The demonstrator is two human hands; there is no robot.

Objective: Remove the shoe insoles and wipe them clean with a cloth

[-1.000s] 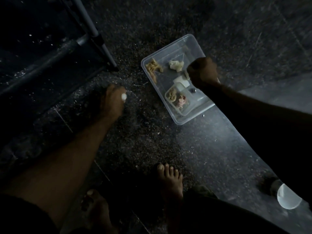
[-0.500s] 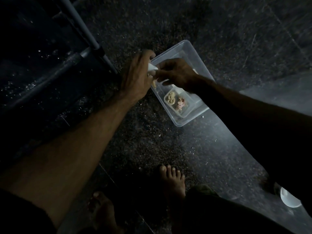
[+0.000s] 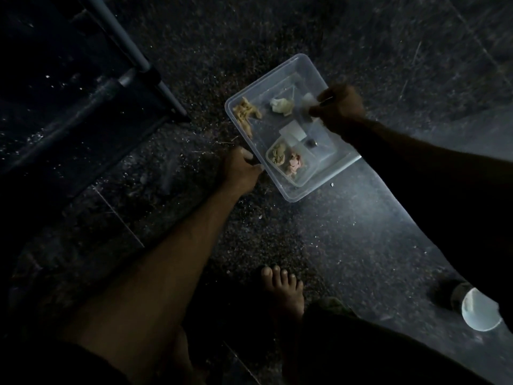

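Pinching: right hand (image 3: 340, 108) holds a small pale piece (image 3: 308, 102) between thumb and fingers, over the far corner of the tub (image 3: 288, 194).
Left hand: left hand (image 3: 240, 169) sits at the tub's near-left edge, fingers curled at the rim; whether it grips or only touches, cannot tell.
Pale piece: may be a cloth scrap or wipe; too dim to be sure.
Tub contents: tan wad (image 3: 245, 113), white wad (image 3: 281, 106), flat white square (image 3: 293, 131), small dark bit (image 3: 311, 142), inner tray (image 3: 308, 177) with two more wads.
Insoles: none visible; no shoe in view either.
Floor: dark speckled floor (image 3: 249, 37), gritty; bare foot (image 3: 283, 293) near; dark rack (image 3: 138, 54) to the left; bulb-like thing (image 3: 480, 315) at far right.
Stage: likely fetching a wiper; wiping not yet begun.
Risk: light piece could slip from a thin pinch onto the gritty floor and pick up dirt.
Risk: poor light makes a wrong pick likely.
Risk: a tug at the rim could tip the tub.
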